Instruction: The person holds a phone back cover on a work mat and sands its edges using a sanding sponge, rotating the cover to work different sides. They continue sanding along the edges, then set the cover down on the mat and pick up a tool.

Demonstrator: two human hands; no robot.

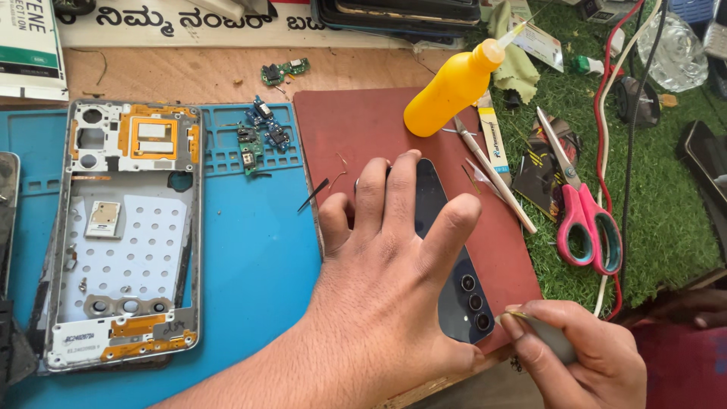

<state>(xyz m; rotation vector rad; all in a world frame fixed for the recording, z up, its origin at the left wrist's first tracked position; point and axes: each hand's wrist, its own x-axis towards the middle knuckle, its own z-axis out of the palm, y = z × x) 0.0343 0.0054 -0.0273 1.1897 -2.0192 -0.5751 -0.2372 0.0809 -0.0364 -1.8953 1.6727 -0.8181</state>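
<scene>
A dark phone (454, 280) is laid back-up on a red mat (356, 129), its three camera lenses toward the near edge. It is pressed down by the left hand (386, 257), whose fingers are spread flat across its back. A thin tool (545, 333) is pinched between the thumb and fingertips of the right hand (583, 356), its tip held just beside the phone's lens corner; whether tip and phone touch cannot be told. On the blue mat (257, 250) to the left, an opened phone frame (125, 235) is laid, with small circuit boards (261, 132) just beyond it. A yellow squeeze bottle (450, 87) is stood tilted at the red mat's far edge; its contents cannot be seen. Pink-handled scissors (579, 204) are laid on the green turf (666, 212) to the right, a thin stick (496, 178) between them and the phone.
</scene>
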